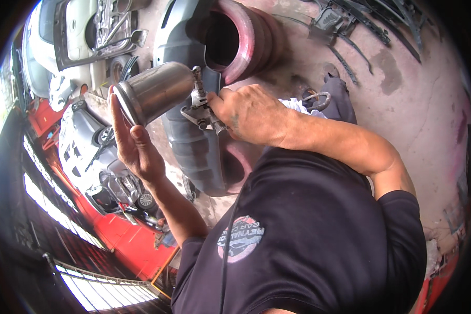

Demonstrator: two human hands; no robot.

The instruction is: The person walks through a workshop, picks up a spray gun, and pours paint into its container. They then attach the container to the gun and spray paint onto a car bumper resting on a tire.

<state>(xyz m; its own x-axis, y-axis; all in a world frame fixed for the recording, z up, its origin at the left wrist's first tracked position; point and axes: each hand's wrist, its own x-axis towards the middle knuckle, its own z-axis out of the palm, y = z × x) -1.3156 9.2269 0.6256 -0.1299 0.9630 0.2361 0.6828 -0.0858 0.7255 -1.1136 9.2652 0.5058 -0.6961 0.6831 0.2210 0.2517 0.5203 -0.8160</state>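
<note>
A metal spray gun [203,104] with a large silvery cup [159,90] is held out in front of my chest, tilted with its cup toward the left. My right hand [254,114] is closed around the gun's handle end, and its fingers partly hide the gun. Against the wide, pale-rimmed end of the cup lies my left hand [136,144]. Its fingers stretch along that end and its thumb rests at the rim, holding the cup from the left. Just beyond the gun is a dark bumper [193,152].
The bumper rests by a pinkish-red ringed stack [256,42] with a dark hollow. Dark trim pieces [345,31] lie on the floor at the far right. A car door frame [70,36] and a partly dismantled car [97,141] stand at the left.
</note>
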